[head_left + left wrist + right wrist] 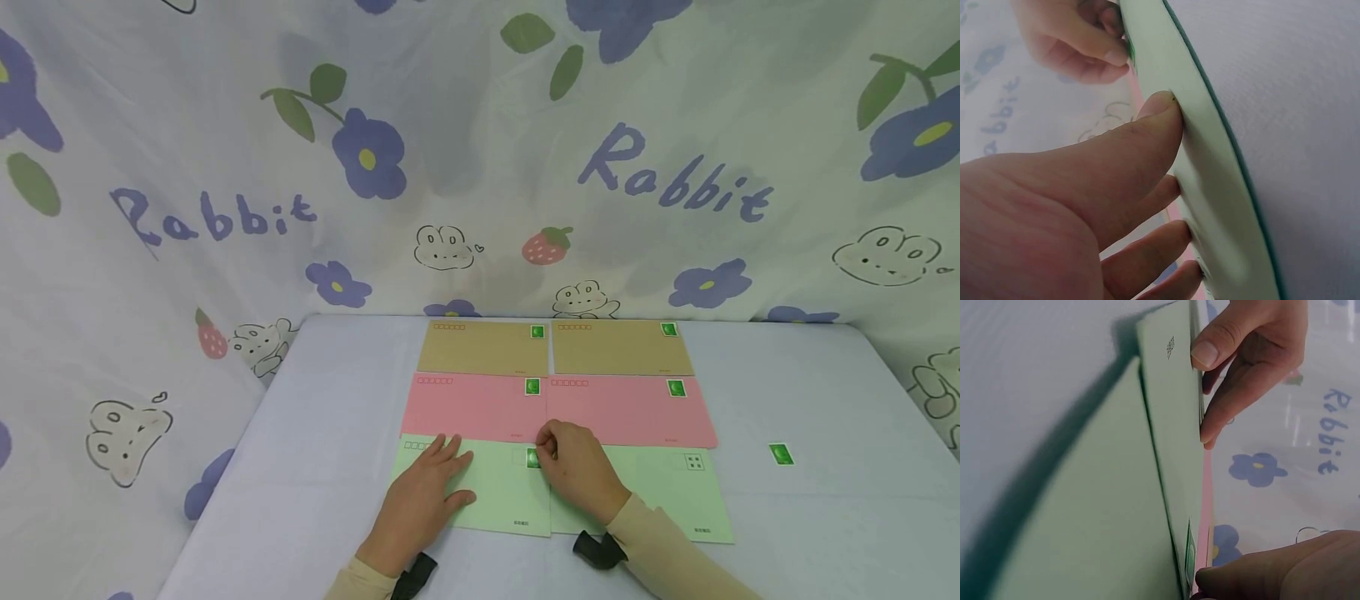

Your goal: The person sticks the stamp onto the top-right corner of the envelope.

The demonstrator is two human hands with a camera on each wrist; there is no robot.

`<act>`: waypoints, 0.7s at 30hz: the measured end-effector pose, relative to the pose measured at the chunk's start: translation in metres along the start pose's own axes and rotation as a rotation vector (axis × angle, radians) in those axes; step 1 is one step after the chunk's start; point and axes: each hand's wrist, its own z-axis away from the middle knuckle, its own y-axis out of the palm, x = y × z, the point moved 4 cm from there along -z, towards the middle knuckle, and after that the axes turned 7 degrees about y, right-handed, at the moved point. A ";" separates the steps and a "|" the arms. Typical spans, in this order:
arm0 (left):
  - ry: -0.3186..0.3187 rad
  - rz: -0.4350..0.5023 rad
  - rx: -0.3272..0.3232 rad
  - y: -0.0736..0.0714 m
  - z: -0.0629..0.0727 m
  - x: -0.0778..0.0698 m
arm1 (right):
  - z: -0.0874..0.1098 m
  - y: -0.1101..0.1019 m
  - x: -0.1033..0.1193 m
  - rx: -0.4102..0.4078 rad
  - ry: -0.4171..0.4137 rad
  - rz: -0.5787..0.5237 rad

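My left hand (420,500) rests with spread fingers on the left green envelope (498,504), its thumb and fingertips touching the paper in the left wrist view. At that envelope's top right corner, my right hand (583,473) pinches a small green stamp (532,458) by its right edge. In the right wrist view the stamp (1190,553) stands slightly tilted off the paper, thumb and finger at its edge. Beside it lies the right green envelope (660,496), with a printed dotted square at its top right and partly covered by my right hand.
Behind lie two pink envelopes (472,408) and two brown envelopes (480,350), each bearing a green stamp at its top right. A loose green stamp (782,454) lies on the white tablecloth (810,525) to the right. A patterned curtain (480,167) hangs behind the table.
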 end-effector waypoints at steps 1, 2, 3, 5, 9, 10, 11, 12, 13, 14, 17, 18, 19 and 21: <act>0.000 0.001 0.000 0.000 0.000 0.000 | 0.000 0.000 0.000 0.000 -0.004 -0.001; -0.002 0.004 0.004 0.000 0.000 0.000 | 0.000 0.000 0.000 -0.001 -0.008 -0.001; -0.002 0.005 0.005 0.000 0.000 -0.001 | 0.000 -0.001 0.001 -0.002 -0.013 -0.001; -0.003 0.005 0.008 0.000 0.000 -0.001 | 0.001 -0.001 0.001 -0.003 -0.022 -0.003; -0.007 0.007 0.012 -0.001 0.000 -0.001 | 0.001 -0.003 0.001 -0.001 -0.034 -0.011; -0.009 0.008 0.014 -0.001 0.000 -0.002 | 0.001 -0.003 0.001 0.001 -0.034 -0.015; -0.010 0.011 0.017 -0.001 0.000 -0.002 | 0.002 -0.003 0.001 0.004 -0.033 -0.018; -0.009 0.012 0.018 -0.001 0.000 -0.002 | 0.002 -0.003 0.001 0.006 -0.032 -0.022; -0.008 0.013 0.019 -0.001 0.000 -0.002 | 0.002 -0.003 0.001 0.009 -0.033 -0.025; -0.007 0.015 0.020 -0.002 0.000 -0.003 | 0.002 -0.004 0.001 0.012 -0.035 -0.030; -0.002 0.013 0.019 -0.002 0.000 -0.003 | 0.003 -0.004 0.001 0.022 -0.042 -0.034; -0.002 0.010 0.018 -0.002 0.000 -0.003 | 0.003 -0.005 0.001 0.026 -0.044 -0.033; -0.004 0.008 0.017 -0.002 0.000 -0.003 | 0.003 -0.005 0.001 0.030 -0.046 -0.030; -0.006 0.001 0.016 -0.002 0.000 -0.002 | 0.003 -0.006 0.001 0.036 -0.045 -0.030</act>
